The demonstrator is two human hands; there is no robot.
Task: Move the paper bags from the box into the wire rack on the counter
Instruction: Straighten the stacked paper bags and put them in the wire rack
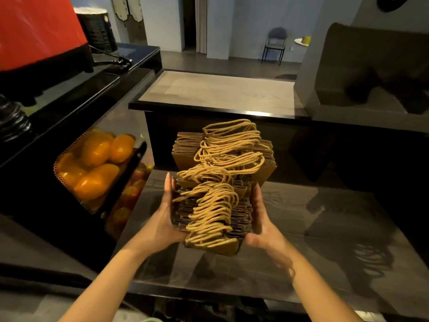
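Observation:
A thick stack of folded brown paper bags [214, 219] with tan rope handles is pressed between my two palms above the glossy counter [313, 252]. My left hand [166, 219] flattens against the stack's left side, and my right hand [261, 224] presses its right side. Behind that stack a second bundle of the same bags [225, 149] stands further back, its handles fanned upward. I cannot make out the wire rack or the box.
A juicer cabinet with oranges [92, 163] behind a clear panel stands at the left. A red machine [39, 31] sits on the black top above it. A raised wooden ledge [218, 89] runs behind the bags. A dark shape [371, 66] fills the right.

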